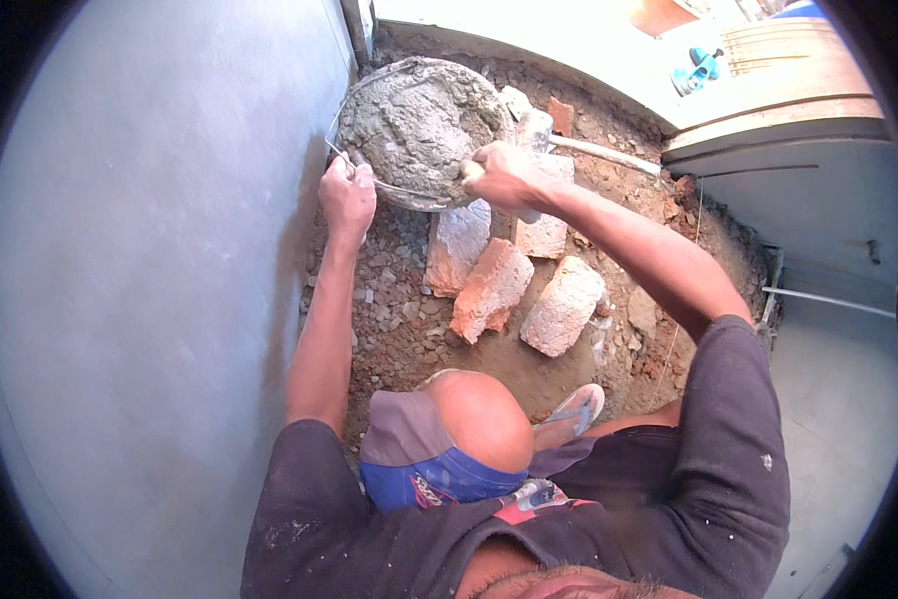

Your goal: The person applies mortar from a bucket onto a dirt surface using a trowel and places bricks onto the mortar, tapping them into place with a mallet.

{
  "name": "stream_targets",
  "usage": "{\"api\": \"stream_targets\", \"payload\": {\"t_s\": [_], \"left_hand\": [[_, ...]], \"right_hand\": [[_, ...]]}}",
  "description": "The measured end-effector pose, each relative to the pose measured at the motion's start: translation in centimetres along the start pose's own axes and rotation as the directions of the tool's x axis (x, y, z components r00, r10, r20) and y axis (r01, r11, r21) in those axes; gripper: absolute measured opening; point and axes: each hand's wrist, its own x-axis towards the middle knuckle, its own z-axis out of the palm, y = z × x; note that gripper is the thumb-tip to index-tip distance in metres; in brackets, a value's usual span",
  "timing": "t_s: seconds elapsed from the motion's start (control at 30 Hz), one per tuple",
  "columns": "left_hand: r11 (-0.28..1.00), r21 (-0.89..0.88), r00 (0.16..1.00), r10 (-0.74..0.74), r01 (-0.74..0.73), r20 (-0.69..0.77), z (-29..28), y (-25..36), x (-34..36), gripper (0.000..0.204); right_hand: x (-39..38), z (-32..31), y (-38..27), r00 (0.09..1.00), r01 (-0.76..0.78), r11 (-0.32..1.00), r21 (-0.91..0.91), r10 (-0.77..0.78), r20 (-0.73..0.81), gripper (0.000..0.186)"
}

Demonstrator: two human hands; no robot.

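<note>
A round bucket [341, 112] full of wet grey mortar [414, 125] stands at the far side, close to the left wall. My left hand [349, 200] is closed on the bucket's wire handle [333, 140] at the near left rim. Over the bucket's right rim, my right hand [509, 178] is closed around a short pale handle [472, 171]. The rest of that tool is mostly hidden by the hand, so I cannot tell its kind. Several broken bricks [493, 290] lie just on the near side of the bucket.
A hammer [608, 154] with a pale handle lies right of the bucket. Rubble and soil [389, 309] cover the ground. A smooth grey wall [159, 260] rises at left. A taut string [680, 319] runs at right. Beyond a raised edge sits a teal power tool [697, 71].
</note>
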Motion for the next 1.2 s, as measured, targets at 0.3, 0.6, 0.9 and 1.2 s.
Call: {"api": "stream_targets", "payload": {"t_s": [0.3,0.6,0.9,1.2], "left_hand": [[0.997,-0.049,0.995,-0.061,0.064,0.076,-1.2,-0.6,-0.1,0.015],[0.997,0.04,0.998,-0.064,0.064,0.019,-1.1,-0.9,0.0,0.008],[0.958,-0.247,0.989,-0.149,0.148,0.015,-0.6,1.8,-0.3,0.026],[0.909,-0.406,0.996,-0.086,0.093,0.035,1.1,2.8,-1.9,0.018]], "right_hand": [[-2.6,-3.7,2.2,0.986,-0.028,0.913,0.407,-0.042,0.162,0.037],[-2.7,-4.5,3.0,0.742,0.293,0.771,-0.566,-0.557,-0.374,0.024],[-4.1,-10.3,0.7,0.859,0.111,0.85,-0.515,-0.343,-0.381,0.044],[-4.0,-6.7,2.7,0.993,0.035,0.987,-0.158,-0.016,0.12,0.029]]}}
